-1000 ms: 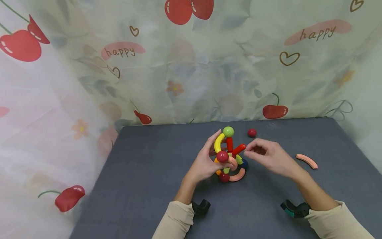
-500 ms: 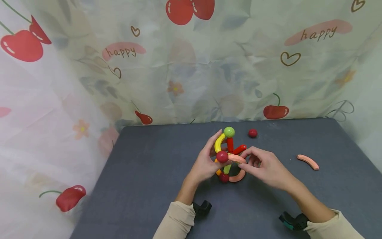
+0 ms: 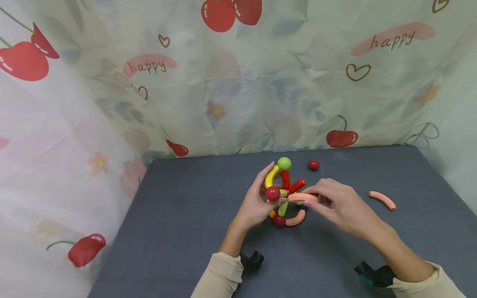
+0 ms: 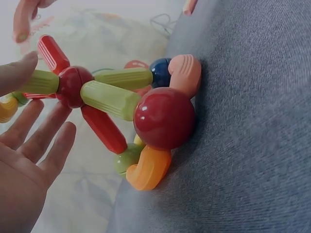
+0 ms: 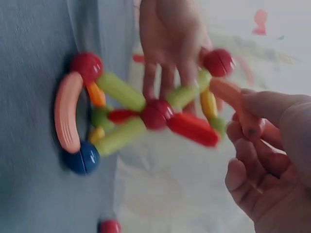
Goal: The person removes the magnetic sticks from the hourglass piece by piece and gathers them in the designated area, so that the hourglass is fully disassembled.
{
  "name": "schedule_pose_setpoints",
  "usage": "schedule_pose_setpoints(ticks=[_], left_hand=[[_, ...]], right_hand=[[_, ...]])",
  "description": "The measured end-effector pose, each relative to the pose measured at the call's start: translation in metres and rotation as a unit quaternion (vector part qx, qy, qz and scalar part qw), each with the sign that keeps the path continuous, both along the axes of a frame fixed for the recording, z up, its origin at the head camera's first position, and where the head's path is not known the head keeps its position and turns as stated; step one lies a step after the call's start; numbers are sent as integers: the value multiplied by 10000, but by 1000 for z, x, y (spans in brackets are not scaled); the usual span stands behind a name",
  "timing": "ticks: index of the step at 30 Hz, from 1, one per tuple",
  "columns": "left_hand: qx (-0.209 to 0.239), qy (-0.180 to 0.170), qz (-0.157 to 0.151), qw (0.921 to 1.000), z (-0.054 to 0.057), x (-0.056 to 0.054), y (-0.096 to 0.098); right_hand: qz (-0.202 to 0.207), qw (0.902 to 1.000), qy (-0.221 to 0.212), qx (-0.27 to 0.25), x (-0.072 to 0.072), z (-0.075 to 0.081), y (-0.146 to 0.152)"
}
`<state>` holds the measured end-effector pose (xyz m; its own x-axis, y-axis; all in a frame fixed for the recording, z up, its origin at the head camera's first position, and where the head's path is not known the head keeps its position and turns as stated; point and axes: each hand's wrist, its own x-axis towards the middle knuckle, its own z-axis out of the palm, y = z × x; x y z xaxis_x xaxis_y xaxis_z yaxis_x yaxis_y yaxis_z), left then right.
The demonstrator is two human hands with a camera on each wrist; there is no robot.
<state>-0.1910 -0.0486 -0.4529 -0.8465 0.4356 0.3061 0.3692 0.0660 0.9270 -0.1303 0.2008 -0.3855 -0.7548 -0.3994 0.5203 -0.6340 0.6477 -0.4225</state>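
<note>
In the head view, my left hand holds the upper left side of a magnetic ball-and-stick model, which stands on the table. My right hand pinches a curved pink magnetic stick between thumb and fingers, just right of the model's upper red ball. Green and red straight sticks spread from a central red ball. A red stick sticks out with a free end. Along the base, another curved pink stick joins a red ball and a blue ball.
A loose red ball lies behind the model near the table's back edge. Off to the right is a loose curved pink stick. The dark grey table backs onto a patterned curtain.
My right hand moved down from beside the protruding red stick, took hold of the curved pink stick at the upper red ball, and drew it off to the right. My left hand stays put.
</note>
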Motion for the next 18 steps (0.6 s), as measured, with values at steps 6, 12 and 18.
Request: schedule_pose_setpoints(ticks=[6,12,18], left_hand=[[136,-173,127,9997,-2,0,4],[212,-689,263,9971,-7,4,15],[-27,-839,455,9954,-10,7,24]], right_hand=[[-1267,9914,244,212,-7,-10,57],[-2196,9660,-949,980,-3,-55,128],[-2217,9574,-1366,1250,3,-83,158]])
